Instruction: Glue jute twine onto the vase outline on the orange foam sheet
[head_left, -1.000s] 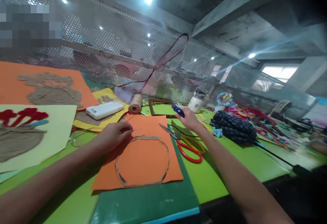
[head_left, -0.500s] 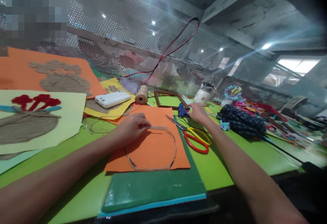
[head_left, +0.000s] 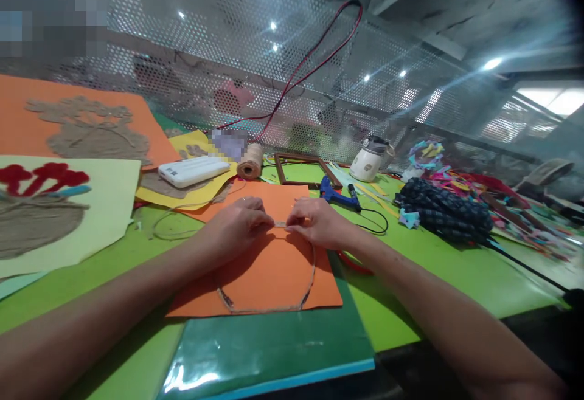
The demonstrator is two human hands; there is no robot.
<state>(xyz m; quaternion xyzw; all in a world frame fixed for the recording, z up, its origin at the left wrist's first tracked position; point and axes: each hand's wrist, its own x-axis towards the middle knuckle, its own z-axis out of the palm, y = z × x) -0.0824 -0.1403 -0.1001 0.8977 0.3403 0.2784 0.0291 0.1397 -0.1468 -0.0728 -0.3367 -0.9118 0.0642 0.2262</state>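
An orange sheet lies on a green folder, with a twine outline of a rounded pot on it. At the outline's top edge, my left hand pinches the left part of the twine. My right hand has its fingers pressed together at the right part of the same strip, a small gap from the left. A blue glue gun lies behind my right hand. Scissors with a red handle are mostly hidden under my right forearm.
Behind the sheet are a twine roll, a white power bank, a brown frame and a white bottle. Finished twine pictures lie at left. A dark folded umbrella and colourful scraps are at right.
My right hand has let go of the blue glue gun and moved left and nearer, onto the top twine strip. My left hand stays at the strip. The view has shifted slightly.
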